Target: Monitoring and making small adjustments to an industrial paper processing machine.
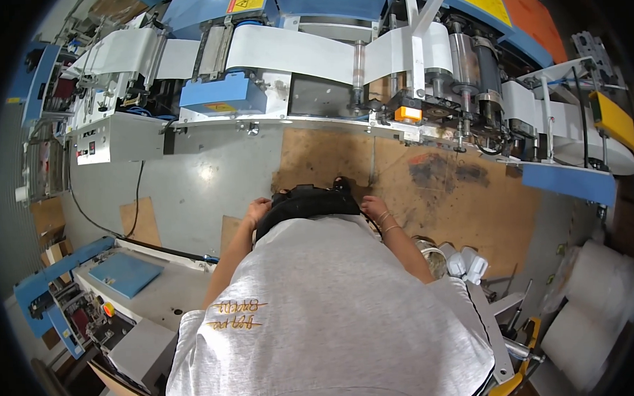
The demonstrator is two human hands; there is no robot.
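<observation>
My left hand (pixel 259 209) is at the left edge of a black cloth piece (pixel 307 204) at my waist, its fingers bent in against it. At the right edge of the same black piece is my right hand (pixel 374 207), fingers curled, a thin band (pixel 383 216) around the wrist. What either hand's fingers close on, if anything, is too small to make out. Both hands are apart from the machine ahead, where a wide white web (pixel 293 50) runs across rollers, past a metal roller (pixel 464 60) and a blue box-shaped unit (pixel 224 94).
The long machine spans the far side, with an orange-lit part (pixel 408 114) on its near edge. Stained brown board (pixel 429 175) covers the floor. A bench with a blue plate (pixel 126 271) stands at left. A bucket (pixel 433 260) and wrapped rolls (pixel 603 281) are at right.
</observation>
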